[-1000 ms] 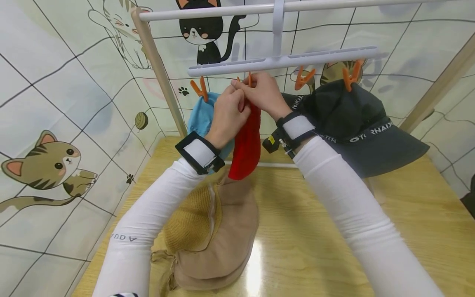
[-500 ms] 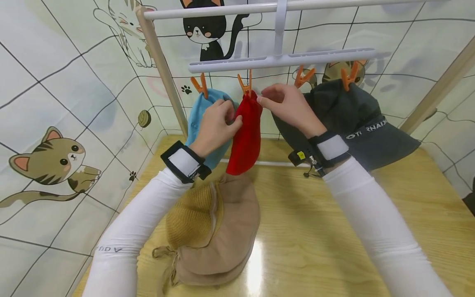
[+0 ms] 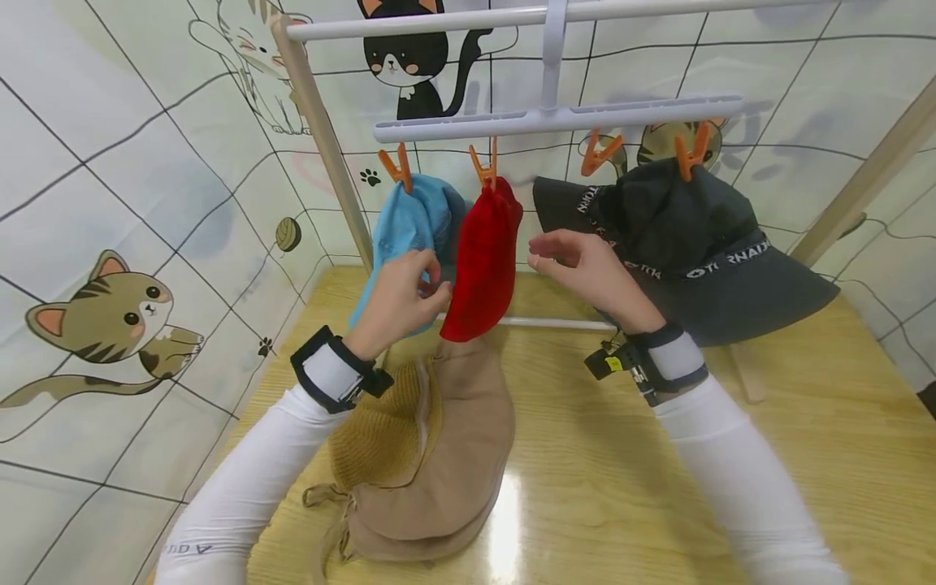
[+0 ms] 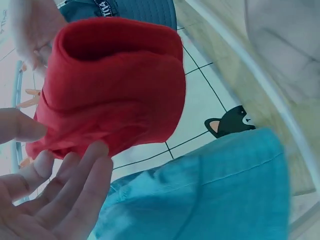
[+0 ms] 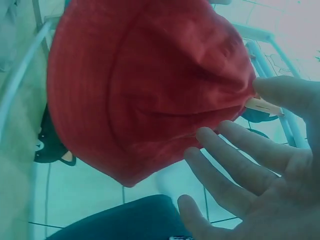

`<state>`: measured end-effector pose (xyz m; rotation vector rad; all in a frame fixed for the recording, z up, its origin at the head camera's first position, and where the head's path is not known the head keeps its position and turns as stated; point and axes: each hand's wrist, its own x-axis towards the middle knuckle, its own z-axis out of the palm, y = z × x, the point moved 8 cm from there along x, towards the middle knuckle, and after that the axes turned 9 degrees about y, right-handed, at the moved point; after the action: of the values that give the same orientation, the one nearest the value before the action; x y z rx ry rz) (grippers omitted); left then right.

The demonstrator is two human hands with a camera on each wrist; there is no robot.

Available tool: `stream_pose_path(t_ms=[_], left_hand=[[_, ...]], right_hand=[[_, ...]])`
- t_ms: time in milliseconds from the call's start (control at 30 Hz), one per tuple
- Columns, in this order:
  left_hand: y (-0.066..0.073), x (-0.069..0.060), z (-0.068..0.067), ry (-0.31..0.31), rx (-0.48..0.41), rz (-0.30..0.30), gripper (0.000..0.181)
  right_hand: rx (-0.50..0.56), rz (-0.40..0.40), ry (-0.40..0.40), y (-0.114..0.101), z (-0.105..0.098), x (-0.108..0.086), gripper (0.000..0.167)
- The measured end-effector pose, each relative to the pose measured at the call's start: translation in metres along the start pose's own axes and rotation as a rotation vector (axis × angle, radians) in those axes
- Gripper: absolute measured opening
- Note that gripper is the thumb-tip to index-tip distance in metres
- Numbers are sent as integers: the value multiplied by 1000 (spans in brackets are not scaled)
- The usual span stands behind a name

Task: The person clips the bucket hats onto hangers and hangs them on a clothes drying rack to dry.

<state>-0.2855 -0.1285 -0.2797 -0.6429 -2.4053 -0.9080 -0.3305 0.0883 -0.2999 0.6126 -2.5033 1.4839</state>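
Note:
A red bucket hat (image 3: 483, 260) hangs from an orange clothespin (image 3: 484, 166) under the pale hanger (image 3: 556, 120). My left hand (image 3: 400, 296) is just left of the red hat, in front of a light blue hat (image 3: 409, 215), its fingers loosely bent and holding nothing. Apart from the red hat on its other side, my right hand (image 3: 595, 272) has relaxed, spread fingers with nothing between them. A dark bucket hat (image 3: 680, 219) with white lettering hangs behind that hand. In the left wrist view, the red hat's opening (image 4: 95, 47) shows.
A tan and mustard hat (image 3: 446, 463) with ties lies on the wooden table (image 3: 614, 487) below. An orange clothespin (image 3: 600, 153) hangs beside the dark hat's pin. The rack's top bar (image 3: 658, 10) and wooden posts (image 3: 322, 138) surround the hanger.
Both hands have let go of the red hat and its clothespin, drawn apart and moved down. The red hat now hangs from the clothespin alone.

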Motion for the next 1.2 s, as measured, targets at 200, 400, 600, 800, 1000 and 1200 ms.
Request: stream_pose_path(t_ms=[200,400,600,800,1000,1200], left_hand=[[-9,-24,4,-28,-77,-32,13],[-27,-52,6,-97,-78,-104,11],[-51,-80,3,-165,-69,-189,11],[-77,-109,-11,-176,-47,-305,11],[-98,-130,-26,-198,7,-400,10],[-120,-152,-29,-253,31,-458,13]], right_hand=[[41,37,-16,24,10,-19,34],[116,156,-16,54,21,-43,32],[169,203,-3,67,27,-63,32],[200,214,-24,75,32,-78,32],[187,205,-37,80,37,-89,32],[192,208,-69,83,47,-100,33]])
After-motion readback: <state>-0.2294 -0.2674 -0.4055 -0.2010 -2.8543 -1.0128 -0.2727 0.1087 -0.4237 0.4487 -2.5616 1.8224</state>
